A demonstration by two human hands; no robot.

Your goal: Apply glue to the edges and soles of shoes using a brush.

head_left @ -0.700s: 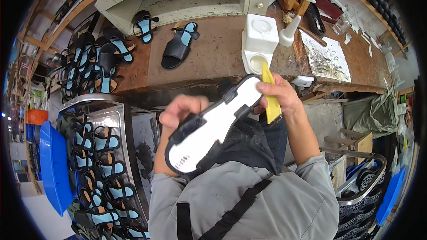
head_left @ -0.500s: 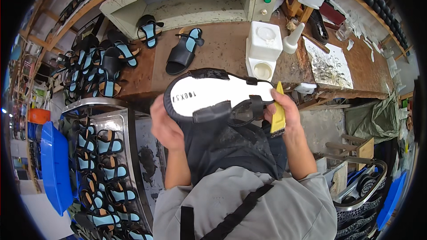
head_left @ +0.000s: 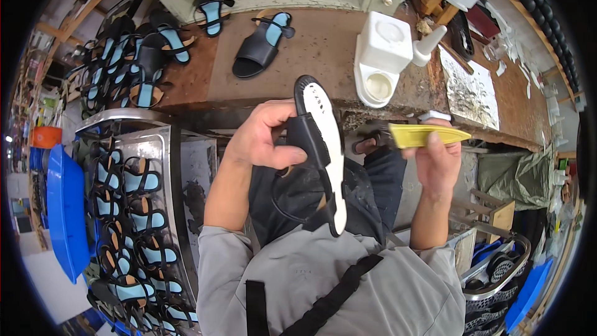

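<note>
With upper (head_left: 302, 134) attached but white underside (head_left: 334, 155) bare, clasps black leather-look sandal (head_left: 316, 149) in curled left hand (head_left: 264, 137); pinches flat yellow wedge-shaped tool (head_left: 410, 137) in closed-fingered right hand (head_left: 439, 158).

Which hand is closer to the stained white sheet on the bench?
Right. Your right hand, holding the yellow tool, is in front of the sheet; your left hand, holding the sandal, is far to its left.

Sandal (head_left: 307, 141) black, underside (head_left: 336, 168) white, brush handle (head_left: 411, 135) yellow.
</note>
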